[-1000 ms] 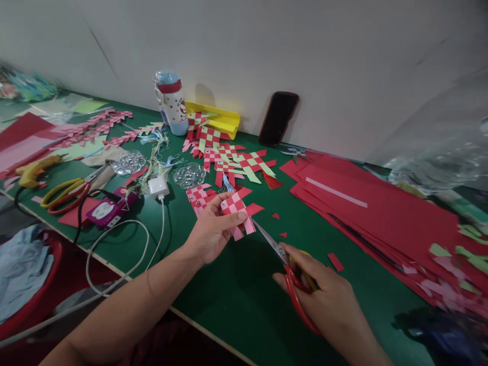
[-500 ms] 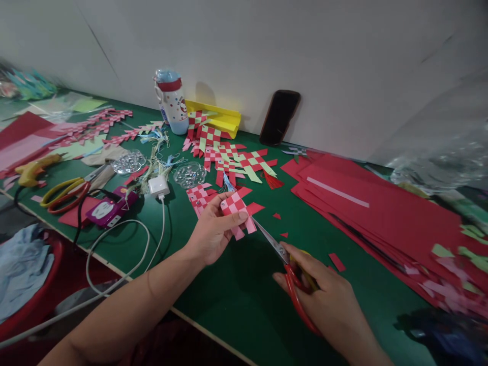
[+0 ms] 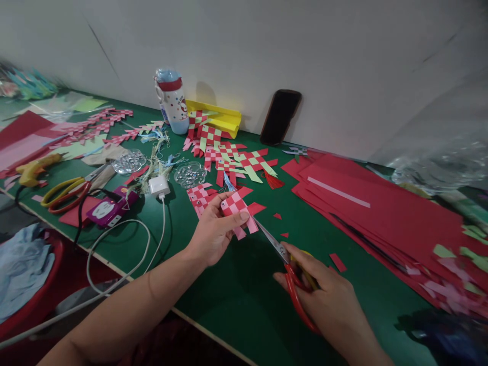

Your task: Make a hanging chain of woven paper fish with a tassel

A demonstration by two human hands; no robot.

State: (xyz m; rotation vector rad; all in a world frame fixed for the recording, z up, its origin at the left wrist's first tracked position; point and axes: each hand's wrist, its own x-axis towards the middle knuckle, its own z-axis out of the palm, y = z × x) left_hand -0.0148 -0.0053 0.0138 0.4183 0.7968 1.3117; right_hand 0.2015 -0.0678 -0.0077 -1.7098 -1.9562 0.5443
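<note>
Between thumb and fingers, my left hand (image 3: 215,231) pinches a woven paper fish (image 3: 237,204) in red and pink checks with an eye on its left end. Red and pink strip ends stick out at its right and lower side. My right hand (image 3: 324,295) grips scissors (image 3: 295,290) with red and yellow handles. Their blades look nearly closed, and the tips reach the strip ends beside my left thumb; whether they pinch paper I cannot tell. Behind my left hand lie more red and pink woven fish (image 3: 199,198). Small red scraps (image 3: 277,216) lie near the blades.
Finished fish (image 3: 253,161) pile up by a yellow tray (image 3: 224,121), a bottle (image 3: 173,101) and a leaning phone (image 3: 280,117). Red paper sheets (image 3: 381,188) spread right. Leftward are a glue gun (image 3: 36,169), second scissors (image 3: 66,195), a purple power strip (image 3: 112,207) and a white cable (image 3: 148,244).
Almost nothing differs. Both hands, the paper fish and the scissors keep nearly the same place, with only a very slight shift of the view.
</note>
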